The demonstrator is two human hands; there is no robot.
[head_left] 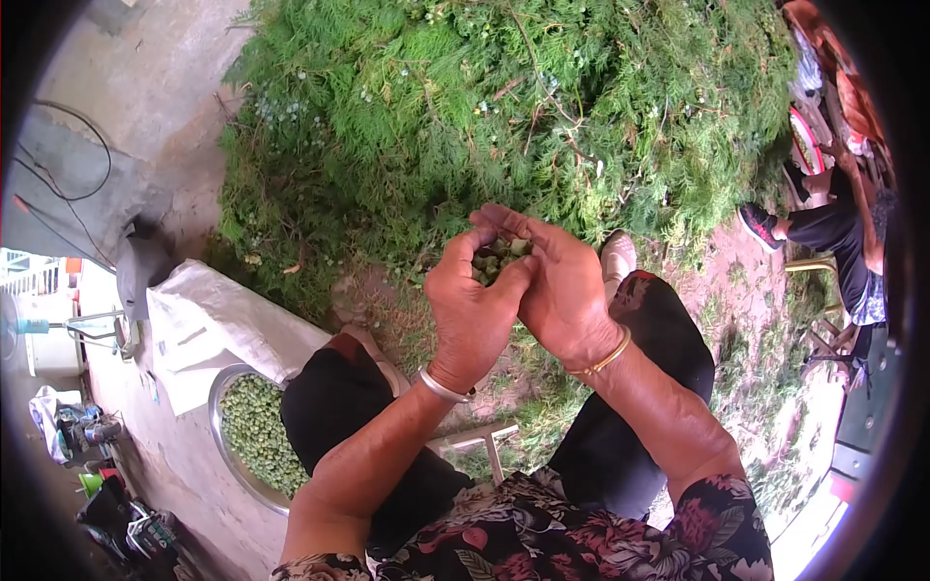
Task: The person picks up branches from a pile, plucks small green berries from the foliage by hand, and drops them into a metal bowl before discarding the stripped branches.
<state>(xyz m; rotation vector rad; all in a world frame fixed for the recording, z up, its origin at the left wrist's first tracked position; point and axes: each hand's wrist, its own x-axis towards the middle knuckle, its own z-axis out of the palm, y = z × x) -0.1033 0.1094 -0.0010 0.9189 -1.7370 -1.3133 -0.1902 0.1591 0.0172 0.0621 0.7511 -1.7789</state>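
Observation:
Both of my hands are cupped together in front of the green branches, with several small green cones or berries between them. My left hand [475, 300], with a silver bangle at the wrist, curls around one side of the green cones [499, 258]. On the other side, my right hand [567, 290], with a gold bangle, closes around them, its fingers meeting those of the left. A large heap of leafy green branches [407, 116] lies just beyond the fingertips. Beside my left knee, a round metal basin [221, 436] holds many similar green cones.
A white sack [232, 320] lies by the basin. Part of a wooden stool [475, 438] shows between my legs. At the right sits another person [838, 228] near a red-rimmed dish [803, 140]. Black cables [73, 198] and assorted items stand at the far left.

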